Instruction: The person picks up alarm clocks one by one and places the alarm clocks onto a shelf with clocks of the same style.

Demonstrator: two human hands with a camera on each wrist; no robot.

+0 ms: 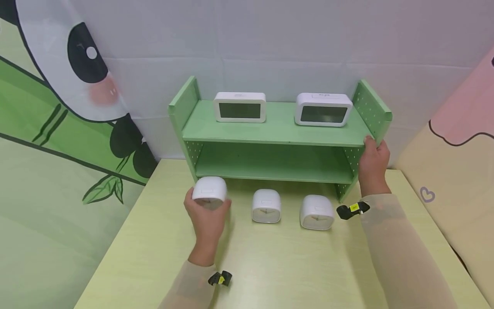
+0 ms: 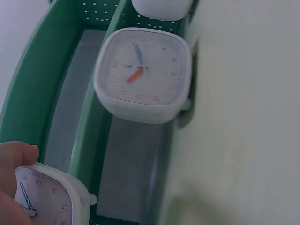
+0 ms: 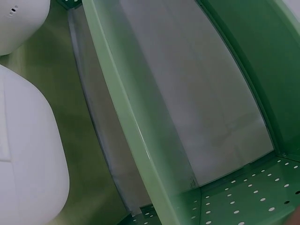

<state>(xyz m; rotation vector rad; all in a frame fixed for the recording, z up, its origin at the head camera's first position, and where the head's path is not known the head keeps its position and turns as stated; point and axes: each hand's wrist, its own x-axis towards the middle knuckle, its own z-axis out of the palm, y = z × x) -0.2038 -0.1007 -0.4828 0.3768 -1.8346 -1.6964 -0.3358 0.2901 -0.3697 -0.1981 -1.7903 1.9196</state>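
Observation:
My left hand [image 1: 207, 219] grips a small white alarm clock [image 1: 209, 189] above the table, in front of the shelf's left end. In the left wrist view, a thumb [image 2: 16, 157] lies at the edge of that clock, whose dial carries red numerals. My right hand [image 1: 373, 165] holds the right side panel of a green two-tier shelf [image 1: 270, 133], thumb at the upper board's front corner. Two more white alarm clocks, a middle one [image 1: 266, 206] and a right one [image 1: 317, 212], stand on the table before the shelf, dials toward me.
On the upper board stand two white digital clocks with dark screens, one at left [image 1: 240, 107] and one at right [image 1: 323, 110]. Perforated side panels [image 1: 372, 107] bound the shelf. Behind the pale wooden table [image 1: 278, 266] hangs a printed cloth [image 1: 270, 38].

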